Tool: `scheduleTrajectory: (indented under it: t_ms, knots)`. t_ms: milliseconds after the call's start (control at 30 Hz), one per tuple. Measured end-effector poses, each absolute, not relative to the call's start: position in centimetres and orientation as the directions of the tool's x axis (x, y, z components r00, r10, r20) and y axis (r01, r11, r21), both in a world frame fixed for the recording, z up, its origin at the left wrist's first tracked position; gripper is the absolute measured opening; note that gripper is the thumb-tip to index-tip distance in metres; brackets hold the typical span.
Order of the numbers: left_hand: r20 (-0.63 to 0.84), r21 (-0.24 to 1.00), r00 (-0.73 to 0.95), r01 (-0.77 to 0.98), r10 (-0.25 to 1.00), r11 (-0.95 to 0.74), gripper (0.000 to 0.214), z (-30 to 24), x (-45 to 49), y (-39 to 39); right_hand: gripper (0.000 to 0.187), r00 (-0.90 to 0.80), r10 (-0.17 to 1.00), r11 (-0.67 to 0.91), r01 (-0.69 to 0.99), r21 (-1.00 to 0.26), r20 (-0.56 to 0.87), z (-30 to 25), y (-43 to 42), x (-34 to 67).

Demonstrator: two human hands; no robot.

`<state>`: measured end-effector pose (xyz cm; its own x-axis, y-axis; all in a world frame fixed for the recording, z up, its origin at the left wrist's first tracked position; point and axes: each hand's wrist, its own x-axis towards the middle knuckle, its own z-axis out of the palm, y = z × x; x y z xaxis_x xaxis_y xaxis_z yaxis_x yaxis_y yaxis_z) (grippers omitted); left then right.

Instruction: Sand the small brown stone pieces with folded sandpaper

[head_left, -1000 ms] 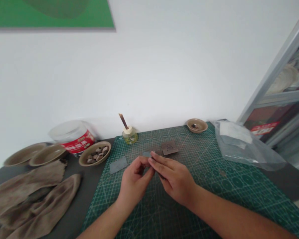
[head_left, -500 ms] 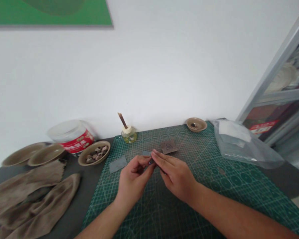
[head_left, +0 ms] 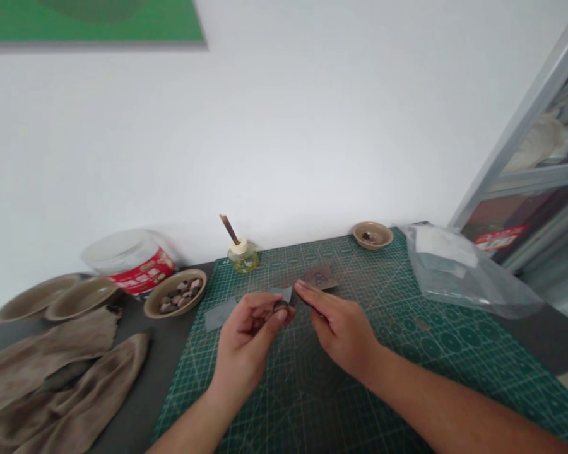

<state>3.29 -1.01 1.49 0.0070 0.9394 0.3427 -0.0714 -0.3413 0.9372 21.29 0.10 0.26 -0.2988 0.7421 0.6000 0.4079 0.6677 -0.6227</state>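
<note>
My left hand (head_left: 248, 337) is curled over the green cutting mat (head_left: 407, 353), pinching a small dark round bead or stone (head_left: 281, 306) between thumb and fingertips. A small grey sandpaper slip (head_left: 284, 293) sticks up just behind it. My right hand (head_left: 341, 328) hovers close to the right, fingers extended and pointing toward the bead, with nothing seen in it. Another grey sandpaper piece (head_left: 219, 313) lies flat to the left, and a brown square piece (head_left: 320, 277) lies just beyond my right fingertips.
A bowl of small stones (head_left: 175, 293), a red-labelled tub (head_left: 131, 260), two empty dishes (head_left: 57, 296) and brown cloths (head_left: 61, 369) sit at the left. A little glass bottle with a stick (head_left: 242, 256) and a small dish (head_left: 372, 235) stand at the back; a plastic bag (head_left: 459, 271) lies right.
My hands have drawn slightly apart. The right hand's fingers have left the left hand's fingertips, and the bead now shows in my left pinch. The view has shifted a little.
</note>
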Motion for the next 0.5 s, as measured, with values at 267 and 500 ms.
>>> scheduleTrajectory:
  t_ms: [267,500]
  knots:
    - [0.28,0.949,0.068,-0.171,0.958,-0.265,0.026,1.07,3.35,-0.43,0.051,-0.233,0.783,0.62,0.363,-0.696,0.576,0.19,-0.11,20.92]
    - [0.305,0.931,0.106,0.175,0.946,-0.32,0.006,1.39,3.11,-0.25,0.052,-0.243,0.735,0.675,0.352,-0.648,0.633,0.37,-0.46,20.8]
